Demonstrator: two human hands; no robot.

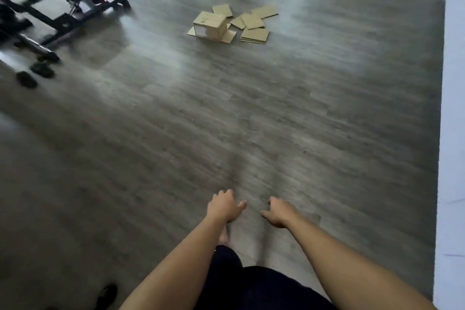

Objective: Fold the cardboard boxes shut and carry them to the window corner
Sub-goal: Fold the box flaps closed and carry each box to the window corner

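Left hand [224, 205], right hand [278, 211] loosely curled, holding nothing; cardboard boxes [210, 25] far ahead; black frame [63, 17] far-left.

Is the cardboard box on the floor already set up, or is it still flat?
Set up. The cardboard box stands as a cube among flat cardboard sheets. Flaps lie spread at its base; whether it is shut, cannot tell.

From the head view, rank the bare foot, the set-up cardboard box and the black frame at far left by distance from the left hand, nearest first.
1. Bare foot, on the floor just below the left hand.
2. Set-up cardboard box, far ahead among flat cardboard sheets.
3. Black frame, top left corner, farthest.
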